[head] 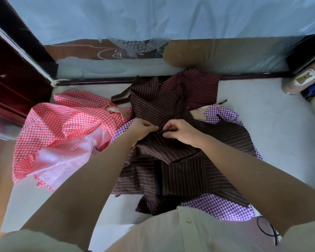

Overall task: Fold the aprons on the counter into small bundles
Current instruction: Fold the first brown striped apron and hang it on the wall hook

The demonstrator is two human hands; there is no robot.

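both the left hand (144, 129) and right hand (182, 132) are pinching the brown striped apron (180, 160) lying beneath them on the worktop (273, 128), risking dragging along the purple checked apron (216, 204) underneath when lifting.

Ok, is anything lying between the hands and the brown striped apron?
Nothing visible does. The left hand and the right hand both pinch the brown striped apron near its middle. It lies on top of the pile, over the purple checked apron; the red checked apron lies off to the left.
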